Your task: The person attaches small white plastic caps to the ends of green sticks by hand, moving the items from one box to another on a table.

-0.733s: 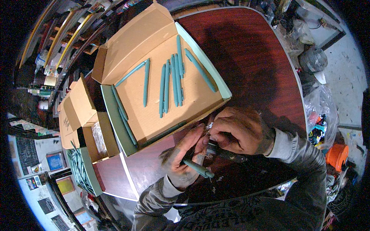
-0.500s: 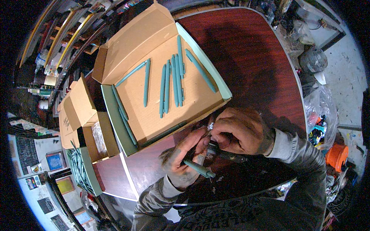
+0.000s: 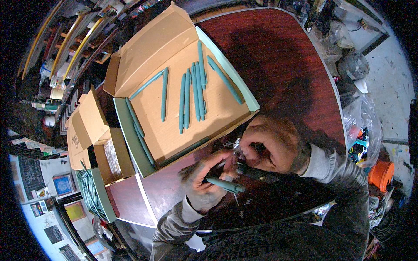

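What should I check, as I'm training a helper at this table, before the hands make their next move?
1. Left hand has hold of a teal pen: ok.
2. Right hand has a firm pinch on something: cannot tell; its grip is partly hidden.
3. Large cardboard box stands open: ok.
4. Loose pens in that box all lie parallel: not ok; they point different ways.
5. Tabletop by the hands is free of debris: not ok; small pale bits lie there.
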`<state>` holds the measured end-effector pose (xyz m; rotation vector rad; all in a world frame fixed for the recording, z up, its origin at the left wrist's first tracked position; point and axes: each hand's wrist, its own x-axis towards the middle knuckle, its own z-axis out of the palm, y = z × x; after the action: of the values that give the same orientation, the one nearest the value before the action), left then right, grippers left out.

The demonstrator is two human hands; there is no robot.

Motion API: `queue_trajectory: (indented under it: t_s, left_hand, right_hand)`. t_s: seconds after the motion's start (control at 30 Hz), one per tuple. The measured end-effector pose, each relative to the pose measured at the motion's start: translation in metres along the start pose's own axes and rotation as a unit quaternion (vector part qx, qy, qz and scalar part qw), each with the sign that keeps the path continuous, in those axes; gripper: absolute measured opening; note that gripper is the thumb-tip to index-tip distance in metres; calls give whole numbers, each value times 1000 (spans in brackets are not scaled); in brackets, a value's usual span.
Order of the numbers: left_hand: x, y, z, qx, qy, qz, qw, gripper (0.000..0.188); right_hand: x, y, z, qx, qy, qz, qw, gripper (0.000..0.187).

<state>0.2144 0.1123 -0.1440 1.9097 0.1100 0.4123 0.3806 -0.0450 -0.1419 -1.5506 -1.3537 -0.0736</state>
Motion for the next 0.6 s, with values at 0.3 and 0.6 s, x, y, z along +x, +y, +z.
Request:
queue_trajectory:
  t_s: [0.3,0.6]
  left_hand:
    - [6,10,13,-20,136,-20,990,24]
    - [-3,-7,13,-71,145,5,987,29]
  right_hand:
    - [-7,-18,0,302,-76,285,906,34]
    - [-14,-17,20,431,27,239,870,21]
